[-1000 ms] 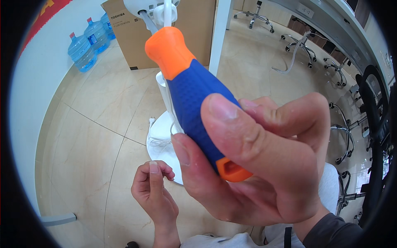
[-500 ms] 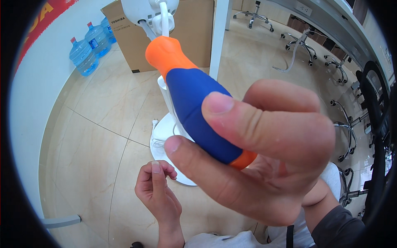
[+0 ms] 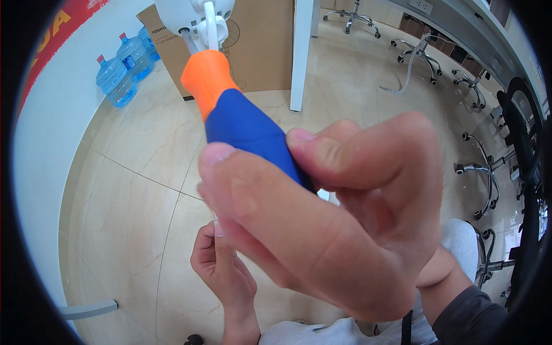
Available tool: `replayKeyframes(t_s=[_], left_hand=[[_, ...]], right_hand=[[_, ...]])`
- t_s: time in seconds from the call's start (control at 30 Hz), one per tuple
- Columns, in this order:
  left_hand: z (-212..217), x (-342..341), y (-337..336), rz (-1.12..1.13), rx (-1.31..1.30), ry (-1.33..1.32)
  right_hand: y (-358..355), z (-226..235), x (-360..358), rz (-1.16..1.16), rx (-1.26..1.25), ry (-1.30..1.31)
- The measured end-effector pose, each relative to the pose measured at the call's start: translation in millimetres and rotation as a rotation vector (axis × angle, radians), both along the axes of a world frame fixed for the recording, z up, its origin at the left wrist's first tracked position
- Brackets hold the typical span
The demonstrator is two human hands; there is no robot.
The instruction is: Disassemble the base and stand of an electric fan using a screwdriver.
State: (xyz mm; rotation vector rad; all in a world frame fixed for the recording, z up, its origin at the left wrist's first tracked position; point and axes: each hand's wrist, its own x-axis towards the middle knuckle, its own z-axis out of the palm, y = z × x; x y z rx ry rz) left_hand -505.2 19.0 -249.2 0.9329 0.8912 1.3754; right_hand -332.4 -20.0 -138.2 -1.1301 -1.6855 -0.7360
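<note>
Head view: gripping the blue-and-orange screwdriver [image 3: 244,123] between thumb and fingers of the right hand [image 3: 339,236], clamped around the rear of the handle, and pointing the metal shaft [image 3: 189,42] up and away, seemingly into a dark opening in the white appliance housing [image 3: 174,12] at the top edge. Holding the left hand [image 3: 231,270] lower, above the tiled floor [image 3: 132,230], with thumb and fingers curled close; partly covered by the right hand, so not being able to tell about anything pinched there. Judging by this pose, probably working at a fastening inside the opening, or seating the tip on one; not seeing the tip itself. Next, calling for keeping shaft and opening in line, pressing steadily along the handle and twisting with the fingertips, perhaps steadying the housing with the left hand.
</note>
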Motion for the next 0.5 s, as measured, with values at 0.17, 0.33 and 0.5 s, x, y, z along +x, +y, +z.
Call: replayKeyframes(t_s=[0.17,0.33,0.5], left_hand=[[3,6,-3,0.009,-0.007,-0.051],[4,4,1,-0.049,0.066,-0.011],[8,9,2,-0.053,0.086,-0.023]], right_hand=[[-1,-5,2,0.047,0.064,0.039],[30,4,5,0.08,0.123,0.072],[38,7,17,0.104,0.184,0.109]])
